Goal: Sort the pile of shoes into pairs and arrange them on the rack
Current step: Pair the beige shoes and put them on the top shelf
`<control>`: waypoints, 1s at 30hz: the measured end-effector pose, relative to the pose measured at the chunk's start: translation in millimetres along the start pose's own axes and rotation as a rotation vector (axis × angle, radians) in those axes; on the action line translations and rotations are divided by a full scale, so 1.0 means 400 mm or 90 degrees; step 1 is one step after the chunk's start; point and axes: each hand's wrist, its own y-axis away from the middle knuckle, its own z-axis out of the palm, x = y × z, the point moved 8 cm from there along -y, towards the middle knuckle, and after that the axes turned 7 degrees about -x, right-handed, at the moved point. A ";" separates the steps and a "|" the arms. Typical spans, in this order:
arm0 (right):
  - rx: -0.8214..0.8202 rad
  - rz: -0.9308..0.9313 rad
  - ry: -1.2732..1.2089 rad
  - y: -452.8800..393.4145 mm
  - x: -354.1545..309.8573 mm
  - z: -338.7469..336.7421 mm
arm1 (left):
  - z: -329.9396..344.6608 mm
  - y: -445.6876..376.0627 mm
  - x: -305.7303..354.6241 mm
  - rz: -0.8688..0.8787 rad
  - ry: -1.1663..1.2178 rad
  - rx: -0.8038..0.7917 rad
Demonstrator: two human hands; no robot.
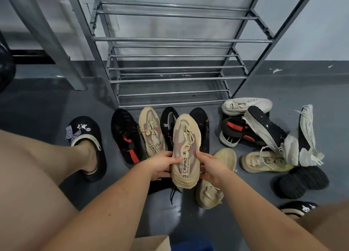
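Nearest the camera, the left hand [160, 164] and right hand [211, 165] clasp the heel of a tan sneaker [186, 148], fingers [176, 160] wrapped round its sides, toe pointing at the rack [170, 40]. The rack's shelves carry nothing, so arranging is all ahead. A short row by its foot holds the matching tan shoe [152, 131]; a jumbled pile [264, 135] lies right, unsorted. The held sneaker reads "CAPRO" and "STAY AT YEANTILI", roughly.
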 end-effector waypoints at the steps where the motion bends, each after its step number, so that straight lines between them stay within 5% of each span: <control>1: 0.002 -0.002 0.005 -0.005 -0.003 0.002 | -0.003 -0.001 0.003 0.003 0.011 0.003; 9: -0.054 0.018 0.033 -0.048 -0.020 0.037 | -0.038 -0.023 0.043 0.037 0.085 0.040; 16: 0.013 -0.063 0.041 -0.141 -0.062 0.056 | -0.094 -0.067 0.069 0.037 0.097 0.088; 20: 0.063 -0.075 0.075 -0.202 -0.073 0.047 | -0.192 -0.088 0.079 0.051 -0.138 0.281; 24: 0.107 -0.092 0.144 -0.250 -0.099 0.013 | -0.295 -0.103 0.033 -0.099 -0.307 0.444; 30: 0.108 -0.036 0.256 -0.314 -0.071 -0.020 | -0.310 -0.138 -0.020 -0.263 -0.279 0.446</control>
